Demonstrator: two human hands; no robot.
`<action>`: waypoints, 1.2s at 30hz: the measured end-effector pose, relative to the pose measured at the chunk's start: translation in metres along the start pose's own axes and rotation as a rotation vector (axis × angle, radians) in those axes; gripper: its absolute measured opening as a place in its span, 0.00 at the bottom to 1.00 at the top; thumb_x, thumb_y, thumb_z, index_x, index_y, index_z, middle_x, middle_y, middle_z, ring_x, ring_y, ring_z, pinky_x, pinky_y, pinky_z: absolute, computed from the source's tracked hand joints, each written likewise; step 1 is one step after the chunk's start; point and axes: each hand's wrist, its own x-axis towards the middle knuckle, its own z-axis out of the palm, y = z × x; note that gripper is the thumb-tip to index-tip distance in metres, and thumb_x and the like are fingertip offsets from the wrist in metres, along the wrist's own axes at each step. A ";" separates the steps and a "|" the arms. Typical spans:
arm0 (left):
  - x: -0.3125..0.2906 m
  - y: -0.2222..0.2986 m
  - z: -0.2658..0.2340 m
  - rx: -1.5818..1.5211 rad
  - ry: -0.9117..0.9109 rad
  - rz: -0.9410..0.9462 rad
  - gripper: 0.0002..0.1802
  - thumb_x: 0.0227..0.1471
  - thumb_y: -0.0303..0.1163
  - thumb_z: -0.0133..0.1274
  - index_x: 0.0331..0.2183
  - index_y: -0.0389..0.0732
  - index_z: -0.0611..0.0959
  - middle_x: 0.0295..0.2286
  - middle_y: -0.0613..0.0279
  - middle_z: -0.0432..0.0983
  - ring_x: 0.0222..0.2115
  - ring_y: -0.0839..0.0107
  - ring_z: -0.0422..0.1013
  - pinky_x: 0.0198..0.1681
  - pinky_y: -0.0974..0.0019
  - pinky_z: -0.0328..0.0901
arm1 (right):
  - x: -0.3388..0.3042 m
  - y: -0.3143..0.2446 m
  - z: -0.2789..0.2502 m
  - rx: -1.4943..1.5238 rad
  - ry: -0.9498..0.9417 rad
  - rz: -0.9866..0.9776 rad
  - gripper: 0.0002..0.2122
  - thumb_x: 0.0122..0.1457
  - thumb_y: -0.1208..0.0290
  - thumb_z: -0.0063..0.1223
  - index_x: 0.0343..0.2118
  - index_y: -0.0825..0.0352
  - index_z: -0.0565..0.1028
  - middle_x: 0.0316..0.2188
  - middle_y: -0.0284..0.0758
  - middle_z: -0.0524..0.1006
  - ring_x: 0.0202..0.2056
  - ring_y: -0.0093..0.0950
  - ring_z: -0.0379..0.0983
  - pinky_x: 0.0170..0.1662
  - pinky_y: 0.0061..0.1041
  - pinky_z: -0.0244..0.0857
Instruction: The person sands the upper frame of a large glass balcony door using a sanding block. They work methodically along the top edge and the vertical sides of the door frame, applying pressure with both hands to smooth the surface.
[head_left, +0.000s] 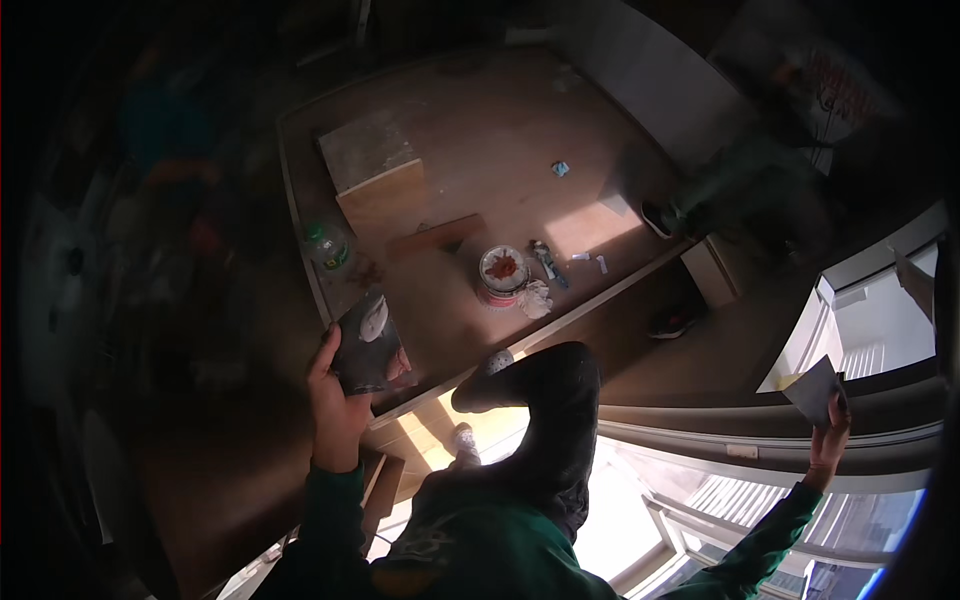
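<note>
We take the can (497,298) as our landmark; it stands on the brown table (480,120), and a reddish-brown stuff shows in its pale top. To the left of the can, and closer to our body, we have the left hand (340,415). Its fingers are clamped on a dark plate (360,368), which we keep up, apart from the can; a white patch (373,320) shows on it. Far to the right of the can, and also closer to our body, our right hand (829,440) is raised. Its fingers are together on a grey sheet (812,393), pinched near one edge.

Just beside the can, at its right, lie a crumpled tissue (536,299) and a tube (544,262). Further right of it we see two small white pieces (602,264). Behind the can, to the right, there is a blue scrap (560,169). Behind it, to the left, lies a flat board (430,236), and beyond this board stands a wooden box (380,185). Well left of the can is a bottle (328,248) with green cap.
</note>
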 end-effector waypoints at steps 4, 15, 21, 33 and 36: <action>0.021 0.010 0.024 0.011 -0.236 -0.092 0.16 0.60 0.38 0.49 0.43 0.36 0.77 0.40 0.57 0.78 0.41 0.62 0.74 0.49 0.58 0.65 | -0.005 0.016 0.030 0.083 0.138 -0.068 0.15 0.61 0.70 0.54 0.49 0.70 0.73 0.45 0.35 0.76 0.48 0.26 0.71 0.54 0.31 0.61; 0.227 0.024 0.160 0.070 -0.087 0.014 0.17 0.60 0.38 0.48 0.43 0.35 0.77 0.37 0.55 0.78 0.37 0.59 0.75 0.45 0.57 0.67 | 0.100 0.201 0.372 -0.031 -0.293 0.305 0.12 0.60 0.72 0.54 0.40 0.76 0.79 0.31 0.29 0.79 0.32 0.19 0.70 0.41 0.19 0.64; 0.288 0.117 0.362 0.209 -0.192 -0.015 0.15 0.59 0.35 0.50 0.43 0.36 0.78 0.40 0.58 0.78 0.42 0.64 0.74 0.50 0.60 0.66 | 0.155 0.108 0.462 -0.188 -0.430 0.314 0.15 0.62 0.65 0.51 0.44 0.73 0.77 0.35 0.41 0.81 0.35 0.21 0.76 0.42 0.24 0.69; 0.261 0.217 0.503 0.143 -0.111 -0.112 0.12 0.58 0.35 0.52 0.39 0.36 0.79 0.35 0.62 0.77 0.37 0.69 0.74 0.43 0.64 0.67 | 0.278 -0.150 0.563 -0.437 -0.249 -0.192 0.11 0.58 0.71 0.54 0.44 0.60 0.80 0.50 0.49 0.74 0.45 0.44 0.75 0.47 0.34 0.69; 0.263 0.249 0.513 0.178 -0.188 0.034 0.13 0.58 0.35 0.51 0.41 0.37 0.79 0.38 0.60 0.78 0.41 0.65 0.74 0.49 0.59 0.67 | 0.324 -0.208 0.594 -0.450 -0.323 -0.444 0.12 0.56 0.73 0.54 0.44 0.63 0.80 0.56 0.54 0.67 0.52 0.52 0.69 0.54 0.40 0.64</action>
